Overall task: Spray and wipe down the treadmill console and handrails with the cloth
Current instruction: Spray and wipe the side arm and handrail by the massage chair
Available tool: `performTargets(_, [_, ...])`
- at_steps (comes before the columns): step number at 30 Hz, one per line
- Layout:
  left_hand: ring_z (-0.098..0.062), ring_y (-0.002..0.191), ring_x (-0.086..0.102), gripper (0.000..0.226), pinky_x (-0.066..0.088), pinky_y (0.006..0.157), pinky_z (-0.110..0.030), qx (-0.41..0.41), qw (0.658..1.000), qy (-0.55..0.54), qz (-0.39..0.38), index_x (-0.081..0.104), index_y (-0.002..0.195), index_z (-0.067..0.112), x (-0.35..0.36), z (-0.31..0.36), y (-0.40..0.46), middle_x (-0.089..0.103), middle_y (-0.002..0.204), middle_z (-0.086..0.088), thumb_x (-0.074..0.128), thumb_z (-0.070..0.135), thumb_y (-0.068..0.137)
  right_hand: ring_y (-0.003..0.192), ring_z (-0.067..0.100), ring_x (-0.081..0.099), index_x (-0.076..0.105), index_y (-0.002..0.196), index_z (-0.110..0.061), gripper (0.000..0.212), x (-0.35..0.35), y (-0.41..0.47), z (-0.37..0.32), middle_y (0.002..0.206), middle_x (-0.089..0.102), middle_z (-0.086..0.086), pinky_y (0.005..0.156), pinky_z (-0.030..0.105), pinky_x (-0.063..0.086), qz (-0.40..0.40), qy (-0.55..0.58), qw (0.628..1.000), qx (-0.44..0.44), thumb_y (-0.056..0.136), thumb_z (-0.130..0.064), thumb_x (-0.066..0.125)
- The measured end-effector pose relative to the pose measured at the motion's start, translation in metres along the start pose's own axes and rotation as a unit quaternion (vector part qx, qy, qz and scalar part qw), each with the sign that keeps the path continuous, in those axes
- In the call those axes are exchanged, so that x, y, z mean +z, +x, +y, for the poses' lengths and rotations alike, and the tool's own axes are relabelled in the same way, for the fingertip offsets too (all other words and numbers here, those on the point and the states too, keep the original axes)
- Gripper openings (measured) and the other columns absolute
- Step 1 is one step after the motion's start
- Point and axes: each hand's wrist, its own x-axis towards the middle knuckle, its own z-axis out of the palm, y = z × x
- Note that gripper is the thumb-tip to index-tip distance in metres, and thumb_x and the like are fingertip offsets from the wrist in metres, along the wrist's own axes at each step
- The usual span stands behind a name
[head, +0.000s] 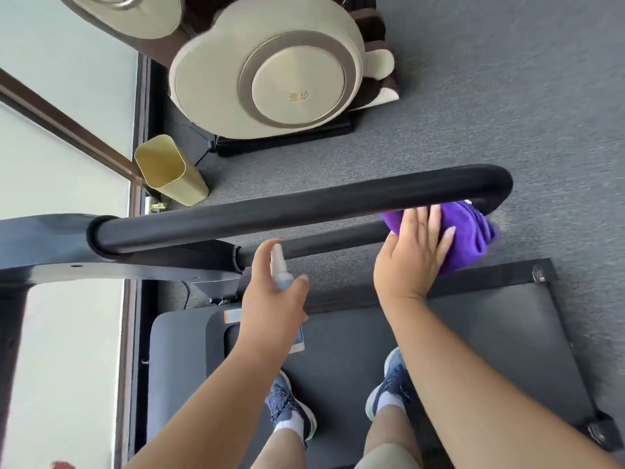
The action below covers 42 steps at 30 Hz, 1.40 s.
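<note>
Purple cloth [470, 238] bunches at three o'clock under the right hand [411, 255], whose flat palm presses it onto the lower bar of the black foam handrail [304, 201] near its bend. The left hand [270, 299], at centre, grips a small spray bottle [282, 275]. Best to wrap the cloth round the bar and draw it toward nine o'clock.

1. Purple cloth [473, 238]: bunched, pressed against the lower bar beside the handrail's curved end.
2. Black padded handrail [287, 206]: a looped tube running across above the treadmill deck [490, 333].
3. Small clear spray bottle [282, 269]: white nozzle pointing towards the handrail.
</note>
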Motion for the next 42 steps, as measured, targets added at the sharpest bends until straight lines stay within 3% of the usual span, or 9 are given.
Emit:
performTargets(4, [-0.025, 0.065, 0.066, 0.059, 0.043, 0.043, -0.009, 0.004, 1.000, -0.005, 0.005, 0.040, 0.139, 0.052, -0.019, -0.001, 0.003, 0.067, 0.101, -0.004, 0.064, 0.019, 0.097, 0.133, 0.032, 0.056, 0.056, 0.127, -0.010, 0.047, -0.005, 0.015, 0.001, 0.158, 0.045, 0.003, 0.101, 0.050, 0.042, -0.033, -0.056, 0.998, 0.021, 0.096, -0.040, 0.036])
performTargets(9, [-0.022, 0.062, 0.066, 0.059, 0.044, 0.044, -0.011, 0.010, 1.000, -0.007, 0.016, 0.039, 0.142, 0.050, -0.034, -0.005, 0.008, 0.067, 0.096, -0.004, 0.064, 0.020, 0.097, 0.127, 0.031, 0.056, 0.060, 0.120, -0.008, 0.034, 0.000, -0.003, -0.026, 0.147, 0.054, 0.003, 0.095, 0.048, 0.042, -0.061, -0.012, 0.998, 0.025, 0.098, -0.029, 0.045])
performTargets(15, [-0.021, 0.055, 0.067, 0.058, 0.053, 0.055, -0.024, 0.019, 0.998, 0.016, 0.053, 0.041, 0.136, 0.051, -0.046, -0.017, 0.006, 0.068, 0.080, 0.002, 0.064, 0.019, 0.093, 0.136, 0.019, 0.045, 0.065, 0.118, -0.019, 0.040, 0.032, -0.059, -0.117, 0.134, 0.064, -0.007, 0.110, 0.042, 0.031, -0.179, 0.016, 0.974, -0.139, 0.093, -0.031, 0.036])
performTargets(18, [-0.019, 0.054, 0.067, 0.058, 0.055, 0.058, -0.027, 0.024, 0.997, 0.020, 0.074, 0.043, 0.133, 0.051, -0.054, -0.021, 0.002, 0.070, 0.074, 0.000, 0.065, 0.017, 0.092, 0.131, 0.020, 0.047, 0.065, 0.114, -0.026, 0.030, 0.043, -0.073, -0.153, 0.130, 0.065, -0.010, 0.101, 0.045, 0.032, -0.244, -0.011, 0.943, -0.226, 0.096, -0.038, 0.045])
performTargets(22, [-0.025, 0.054, 0.065, 0.057, 0.049, 0.048, -0.018, 0.017, 0.996, 0.025, 0.083, 0.042, 0.132, 0.051, -0.053, -0.022, -0.002, 0.070, 0.076, -0.010, 0.062, 0.014, 0.093, 0.120, 0.029, 0.056, 0.064, 0.125, -0.030, 0.054, 0.042, -0.040, -0.141, 0.122, 0.069, 0.000, 0.100, 0.049, 0.033, -0.256, -0.109, 0.919, -0.278, 0.094, -0.068, 0.041])
performTargets(27, [-0.025, 0.054, 0.068, 0.055, 0.050, 0.051, -0.025, -0.003, 0.996, 0.022, 0.082, 0.043, 0.133, 0.051, -0.030, -0.012, -0.008, 0.064, 0.078, 0.003, 0.061, 0.016, 0.095, 0.100, 0.030, 0.062, 0.063, 0.112, -0.025, 0.049, 0.031, -0.016, -0.100, 0.102, 0.072, 0.001, 0.089, 0.047, 0.039, -0.215, -0.161, 0.893, -0.362, 0.094, -0.068, 0.046])
performTargets(33, [-0.018, 0.058, 0.065, 0.056, 0.049, 0.049, -0.021, -0.008, 0.997, 0.021, 0.068, 0.039, 0.138, 0.053, 0.003, 0.005, -0.020, 0.065, 0.086, 0.001, 0.061, 0.022, 0.096, 0.094, 0.030, 0.068, 0.067, 0.112, -0.028, 0.046, -0.024, 0.041, -0.018, 0.096, 0.075, -0.002, 0.088, 0.044, 0.040, -0.192, -0.222, 0.897, -0.329, 0.099, -0.062, 0.039])
performTargets(37, [-0.029, 0.078, 0.070, 0.057, 0.061, 0.066, -0.042, 0.021, 0.995, 0.083, 0.059, 0.034, 0.137, 0.056, 0.022, 0.026, -0.024, 0.065, 0.094, 0.003, 0.058, 0.026, 0.095, 0.080, 0.027, 0.069, 0.066, 0.105, -0.025, 0.045, -0.064, 0.077, 0.018, 0.085, 0.072, -0.001, 0.079, 0.040, 0.050, -0.232, -0.285, 0.880, -0.302, 0.102, -0.056, 0.034])
performTargets(42, [-0.030, 0.080, 0.069, 0.055, 0.051, 0.043, -0.029, 0.010, 0.994, 0.064, 0.089, 0.032, 0.139, 0.053, 0.028, 0.031, -0.018, 0.066, 0.105, -0.006, 0.056, 0.027, 0.097, 0.087, 0.033, 0.065, 0.071, 0.093, -0.015, 0.046, -0.060, 0.069, 0.013, 0.084, 0.072, 0.007, 0.092, 0.044, 0.046, -0.196, -0.242, 0.924, -0.222, 0.104, -0.047, 0.040])
